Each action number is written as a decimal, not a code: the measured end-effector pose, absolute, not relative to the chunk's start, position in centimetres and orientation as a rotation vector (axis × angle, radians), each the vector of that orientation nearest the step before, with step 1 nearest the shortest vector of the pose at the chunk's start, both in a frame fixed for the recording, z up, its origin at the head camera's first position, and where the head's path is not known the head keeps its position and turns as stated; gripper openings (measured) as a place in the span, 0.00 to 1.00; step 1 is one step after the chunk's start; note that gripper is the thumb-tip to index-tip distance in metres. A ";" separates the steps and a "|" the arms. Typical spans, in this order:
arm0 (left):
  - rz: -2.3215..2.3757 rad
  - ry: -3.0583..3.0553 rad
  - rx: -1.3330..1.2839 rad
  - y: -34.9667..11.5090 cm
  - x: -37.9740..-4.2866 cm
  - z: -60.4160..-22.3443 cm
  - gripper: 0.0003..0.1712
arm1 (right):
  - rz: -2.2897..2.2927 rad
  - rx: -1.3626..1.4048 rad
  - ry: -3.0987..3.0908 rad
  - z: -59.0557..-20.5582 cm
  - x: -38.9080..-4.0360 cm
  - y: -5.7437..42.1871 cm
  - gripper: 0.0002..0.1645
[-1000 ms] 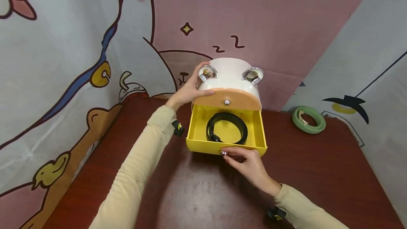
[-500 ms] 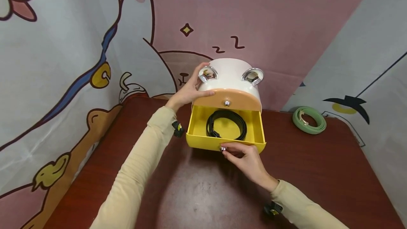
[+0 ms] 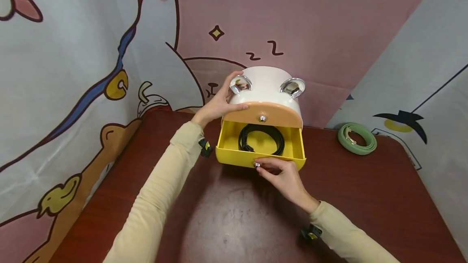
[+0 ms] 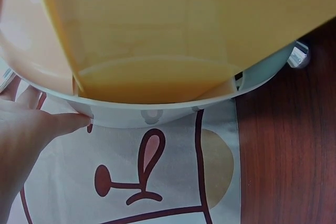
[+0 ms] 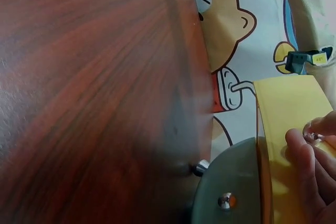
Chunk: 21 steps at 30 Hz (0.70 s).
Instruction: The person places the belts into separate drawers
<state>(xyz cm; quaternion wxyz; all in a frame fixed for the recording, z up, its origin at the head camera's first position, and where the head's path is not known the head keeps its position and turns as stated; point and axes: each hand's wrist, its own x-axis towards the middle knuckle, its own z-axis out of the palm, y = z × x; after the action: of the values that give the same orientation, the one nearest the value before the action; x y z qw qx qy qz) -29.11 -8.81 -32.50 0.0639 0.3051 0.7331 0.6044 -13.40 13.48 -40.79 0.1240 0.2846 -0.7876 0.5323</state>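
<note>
Gripping white case (image 3: 265, 77) left, pinching knob (image 3: 257, 165) right, the hands (image 3: 220, 101) (image 3: 287, 178) bracket the yellow drawer (image 3: 234, 158).

I am in a cartoon-decked corner; whether it belongs to a home or a studio, I cannot tell. Creased pink and white sheets (image 3: 310, 23), printed with a duck (image 3: 58, 197) and a golden bell (image 3: 114, 85), line my red-brown, wood-grained worktop (image 3: 376, 198) at the back and sides.
</note>
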 end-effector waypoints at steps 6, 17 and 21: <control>1.830 2.207 0.913 -8.8 -29.1 -32.6 0.54 | 1.566 0.812 -2.321 -40.8 -13.9 13.5 0.13; 1.852 2.199 0.922 -8.7 -29.1 -32.7 0.54 | 1.577 0.808 -2.340 -40.8 -14.9 13.8 0.13; 1.869 2.192 0.936 -8.6 -29.2 -32.8 0.54 | 1.581 0.799 -2.338 -40.9 -15.4 13.9 0.14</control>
<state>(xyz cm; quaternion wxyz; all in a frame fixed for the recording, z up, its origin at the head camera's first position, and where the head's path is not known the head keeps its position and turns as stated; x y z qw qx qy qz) -29.20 -8.64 -32.75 0.0560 0.3086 0.7225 0.6161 -15.42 13.88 -40.87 0.1040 0.2710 -0.7927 0.5360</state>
